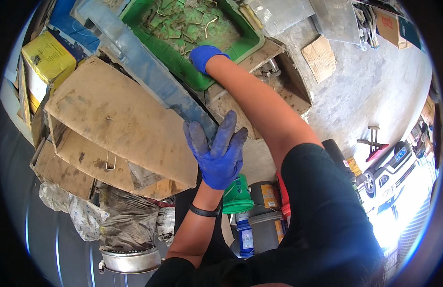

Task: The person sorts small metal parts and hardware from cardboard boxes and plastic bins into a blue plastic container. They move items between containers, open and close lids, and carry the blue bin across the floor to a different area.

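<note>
My left hand (215, 155), in a blue glove with grey, dirty fingers, is spread open at the near end of a long, translucent blue plastic bin (149, 62). Its fingertips overlap the bin's end; whether they press on it, I cannot tell. Farther off, my right hand (205, 58) wears a blue glove too and reaches over the near side of a green plastic tray (252, 50). Its fingers are hidden from view, so what they hold, if anything, does not show. Inside the tray lie dirt and thin scraps (178, 24).
A stained cardboard box (121, 119) stands at the left, beside a yellow box (47, 60). Under the tray is an open carton (298, 86). Below my hands are a green bucket (238, 193) and blue containers (245, 237). A car (389, 165) stands far right.
</note>
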A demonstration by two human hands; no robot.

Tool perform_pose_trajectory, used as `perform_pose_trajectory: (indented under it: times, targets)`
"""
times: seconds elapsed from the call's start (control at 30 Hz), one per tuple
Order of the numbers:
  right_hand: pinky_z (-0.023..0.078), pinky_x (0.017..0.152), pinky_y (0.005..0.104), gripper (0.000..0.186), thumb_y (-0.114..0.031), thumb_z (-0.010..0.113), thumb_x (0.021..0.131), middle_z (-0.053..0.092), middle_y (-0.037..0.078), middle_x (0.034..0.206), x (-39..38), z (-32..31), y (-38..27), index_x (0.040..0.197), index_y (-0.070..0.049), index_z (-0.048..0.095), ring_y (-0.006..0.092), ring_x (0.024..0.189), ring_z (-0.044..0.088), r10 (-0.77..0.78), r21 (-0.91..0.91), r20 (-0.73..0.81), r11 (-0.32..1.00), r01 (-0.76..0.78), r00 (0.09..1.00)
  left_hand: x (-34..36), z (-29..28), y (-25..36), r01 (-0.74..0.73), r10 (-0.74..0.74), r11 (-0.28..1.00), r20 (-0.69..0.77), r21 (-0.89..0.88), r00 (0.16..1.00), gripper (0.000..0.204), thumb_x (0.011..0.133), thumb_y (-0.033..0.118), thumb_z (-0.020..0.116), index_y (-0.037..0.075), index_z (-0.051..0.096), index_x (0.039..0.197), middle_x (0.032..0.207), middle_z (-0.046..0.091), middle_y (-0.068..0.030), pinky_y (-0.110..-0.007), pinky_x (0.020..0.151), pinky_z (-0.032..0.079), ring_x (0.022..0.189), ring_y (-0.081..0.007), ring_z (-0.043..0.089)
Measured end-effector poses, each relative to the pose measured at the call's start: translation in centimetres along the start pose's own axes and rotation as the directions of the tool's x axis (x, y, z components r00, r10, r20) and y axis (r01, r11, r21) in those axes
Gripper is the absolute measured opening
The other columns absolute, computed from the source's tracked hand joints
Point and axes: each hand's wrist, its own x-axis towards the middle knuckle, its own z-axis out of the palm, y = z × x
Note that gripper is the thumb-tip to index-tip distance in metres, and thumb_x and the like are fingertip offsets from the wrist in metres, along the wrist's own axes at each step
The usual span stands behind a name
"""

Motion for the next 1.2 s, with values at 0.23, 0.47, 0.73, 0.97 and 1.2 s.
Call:
perform_pose_trajectory:
  times: [0.23,0.47,0.73,0.97,1.2]
  targets:
    - [0.053,0.082,0.0458,0.023,-0.015,0.057,0.083,0.069,0.017,0.102,-1.7,-3.9,0.4,0.101,-0.009,0.070,0.0370,0.096,0.067,0.063,-0.043,-0.232,0.996,-0.075,0.971,-0.4,-0.4,-0.4,0.009,-0.009,1.000,0.017,0.007,1.000,0.009,0.081,0.014,0.071,0.017,0.070,0.090,0.138,0.054,0.0027,-0.062,0.108,0.027,0.144,-0.0369,0.018]
    - [0.054,0.079,0.0481,0.029,-0.012,0.054,0.085,0.069,0.017,0.103,0.6,0.6,-1.0,0.111,-0.014,0.066,0.0372,0.093,0.068,-0.076,-0.016,-0.183,0.997,0.075,0.980,-0.2,0.0,-0.4,-0.013,0.013,1.000,-0.006,0.023,1.000,0.011,0.081,0.015,0.072,0.016,0.070,0.092,0.138,0.055,0.0037,-0.063,0.106,0.029,0.144,-0.0370,0.017]
    - [0.055,0.076,0.0468,0.021,-0.011,0.052,0.087,0.069,0.021,0.100,2.8,2.4,-1.6,0.095,-0.005,0.070,0.0383,0.091,0.068,-0.082,-0.085,-0.096,0.994,0.074,0.992,0.0,0.2,-0.5,-0.037,0.037,0.997,0.001,0.067,0.999,0.012,0.079,0.016,0.073,0.014,0.070,0.090,0.139,0.052,0.0042,-0.062,0.107,0.031,0.144,-0.0378,0.017]
    - [0.054,0.065,0.0308,0.017,-0.014,0.059,0.091,0.071,0.013,0.090,-5.0,-5.5,0.6,0.096,0.000,0.066,0.0158,0.074,0.067,-0.043,0.853,-0.049,0.518,0.064,0.998,0.3,0.3,0.0,-0.019,0.019,1.000,0.025,0.024,1.000,0.009,0.082,0.015,0.070,0.015,0.071,0.091,0.141,0.050,0.0038,-0.063,0.107,0.030,0.142,-0.0394,0.020]
    - [0.049,0.070,0.0226,0.020,-0.013,0.060,0.094,0.068,0.010,0.099,-20.1,-9.2,0.2,0.109,0.000,0.060,0.0107,0.078,0.062,0.198,0.994,-0.064,-0.077,0.080,0.978,2.6,0.9,1.0,0.033,-0.032,0.995,0.015,-0.098,0.999,0.027,0.082,0.007,0.063,0.015,0.069,0.108,0.138,0.053,-0.0122,-0.050,0.114,0.024,0.140,-0.0435,0.028]
